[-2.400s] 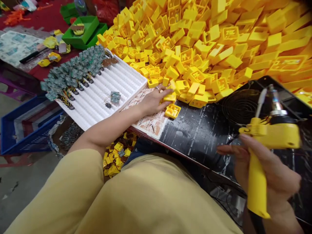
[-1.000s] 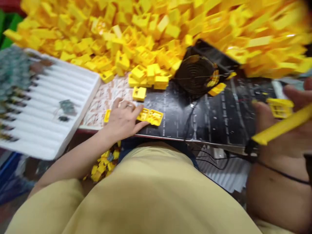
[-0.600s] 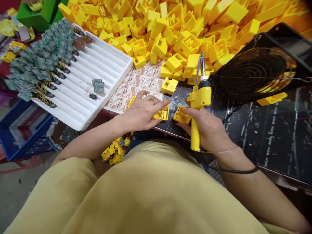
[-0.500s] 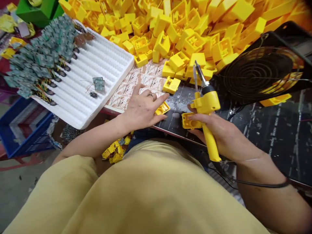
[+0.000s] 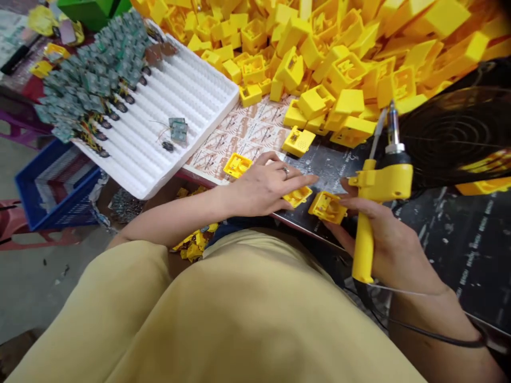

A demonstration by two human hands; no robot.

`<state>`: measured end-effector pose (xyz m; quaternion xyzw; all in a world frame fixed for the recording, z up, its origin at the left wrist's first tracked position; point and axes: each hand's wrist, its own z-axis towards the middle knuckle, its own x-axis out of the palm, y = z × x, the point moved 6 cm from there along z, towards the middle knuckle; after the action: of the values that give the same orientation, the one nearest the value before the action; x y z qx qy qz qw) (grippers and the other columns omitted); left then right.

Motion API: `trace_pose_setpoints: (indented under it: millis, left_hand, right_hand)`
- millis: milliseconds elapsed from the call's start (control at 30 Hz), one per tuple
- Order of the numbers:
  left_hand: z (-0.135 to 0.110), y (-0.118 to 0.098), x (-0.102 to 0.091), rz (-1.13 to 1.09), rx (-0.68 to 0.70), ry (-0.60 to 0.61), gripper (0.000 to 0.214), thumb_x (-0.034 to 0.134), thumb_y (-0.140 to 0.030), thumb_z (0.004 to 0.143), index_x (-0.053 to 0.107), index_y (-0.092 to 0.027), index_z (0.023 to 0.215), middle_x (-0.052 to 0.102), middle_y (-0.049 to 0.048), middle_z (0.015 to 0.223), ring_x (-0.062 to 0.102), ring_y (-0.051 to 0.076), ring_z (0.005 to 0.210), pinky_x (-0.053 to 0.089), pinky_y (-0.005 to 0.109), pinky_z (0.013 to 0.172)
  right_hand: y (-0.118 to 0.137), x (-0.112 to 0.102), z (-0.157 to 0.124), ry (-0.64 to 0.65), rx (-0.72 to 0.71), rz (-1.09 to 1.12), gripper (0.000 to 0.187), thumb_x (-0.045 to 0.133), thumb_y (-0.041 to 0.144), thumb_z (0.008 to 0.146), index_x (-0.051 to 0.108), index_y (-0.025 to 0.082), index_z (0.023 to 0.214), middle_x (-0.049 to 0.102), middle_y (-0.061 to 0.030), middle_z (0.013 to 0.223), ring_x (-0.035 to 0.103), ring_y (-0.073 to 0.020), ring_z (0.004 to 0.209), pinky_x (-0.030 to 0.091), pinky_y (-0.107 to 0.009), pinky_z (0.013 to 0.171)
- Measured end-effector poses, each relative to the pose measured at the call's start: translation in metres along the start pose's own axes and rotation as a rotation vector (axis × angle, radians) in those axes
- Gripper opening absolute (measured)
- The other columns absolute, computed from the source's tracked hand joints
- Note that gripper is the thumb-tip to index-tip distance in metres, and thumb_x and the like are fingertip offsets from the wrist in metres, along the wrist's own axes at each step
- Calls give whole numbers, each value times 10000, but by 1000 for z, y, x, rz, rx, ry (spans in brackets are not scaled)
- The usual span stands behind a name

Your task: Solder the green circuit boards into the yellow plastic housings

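Note:
My left hand (image 5: pixel 269 186) reaches over the table's front edge, a ring on one finger. Its thumb and forefinger lie on either side of a yellow plastic case (image 5: pixel 298 197), partly hidden under the hand. Just left of it lies another open yellow case (image 5: pixel 238 165). My right hand (image 5: pixel 377 229) is wrapped round a yellow soldering gun (image 5: pixel 365 218), its metal tip pointing up and away from me. The same hand's thumb and fingers touch the right edge of an open yellow case (image 5: pixel 328 207), hollow side up. A closer yellow box with small holes (image 5: pixel 298 141) sits beyond.
A big heap of yellow cases (image 5: pixel 295 69) covers the back. At left, a white ridged foam tray (image 5: pixel 203 106) bears rows of green circuit boards (image 5: pixel 96 80) and one separate board (image 5: pixel 178 129). A black fan (image 5: pixel 451 127) stands at right. A blue crate (image 5: pixel 59 186) is below left.
My left hand has slid right with the yellow case, uncovering another case at its left. My right hand, with soldering gun and case, has shifted right. The view has shifted too.

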<state>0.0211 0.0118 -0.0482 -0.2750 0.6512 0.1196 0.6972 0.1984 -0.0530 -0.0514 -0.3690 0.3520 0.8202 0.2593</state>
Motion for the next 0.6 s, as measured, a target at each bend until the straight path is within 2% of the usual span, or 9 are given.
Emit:
trace_pose_setpoints:
  millis: [100,200,267,333,400,467,533,600]
  left_hand:
    - [-6,-4,2,83,-81,-128,717,547,-592,965,400,-220,1560,599,133,1464,574,296,1282,296,522,1168]
    - [-34,15,-14,190,-230,-238,830,466,-764,914,401,-244,1557,517,158,1534,493,342,1373,345,521,1135]
    - [-55,37,-26,245,-393,-236,868,430,-818,887,476,-208,1503,574,184,1451,526,370,1317,431,495,1040]
    - [-66,54,-32,277,-494,-153,795,448,-793,892,600,-171,1362,650,192,1299,594,367,1190,488,456,926]
    - [-63,59,-32,290,-486,-55,629,488,-691,927,666,-167,1226,675,174,1202,627,341,1100,506,416,854]
    - [-50,54,-30,268,-436,-13,549,467,-625,962,672,-167,1184,659,171,1227,637,317,1089,509,388,821]
    - [-36,46,-27,212,-394,-3,597,434,-653,970,652,-150,1205,613,192,1318,644,309,1098,514,375,794]
    - [-26,42,-22,138,-343,21,683,455,-697,949,610,-118,1277,571,220,1388,645,319,1127,525,378,806]
  right_hand:
    - [-3,4,-3,7,-15,19,439,653,314,967,487,244,1367,657,-113,1267,678,-266,1110,600,-405,872]
    - [-3,8,2,-29,-14,-15,517,727,430,915,509,227,1337,662,-152,1206,672,-340,1053,567,-523,894]
    - [3,11,10,-65,-34,-39,561,742,520,885,525,203,1294,673,-135,1063,672,-331,935,555,-520,877]
    - [11,18,20,-96,-65,-66,568,731,568,879,535,193,1258,643,-69,886,649,-279,792,555,-449,816]
    - [19,26,30,-113,-84,-99,503,725,514,904,543,189,1241,614,-33,813,625,-240,728,539,-376,748]
    - [24,34,36,-128,-96,-134,393,722,372,933,547,181,1228,636,-39,837,619,-211,709,512,-324,691]
    - [25,37,38,-117,-109,-143,332,703,261,942,546,182,1223,670,-56,907,632,-192,726,497,-293,667]
    - [22,36,36,-66,-124,-120,331,684,264,957,531,191,1242,690,-66,978,656,-187,762,515,-288,694]
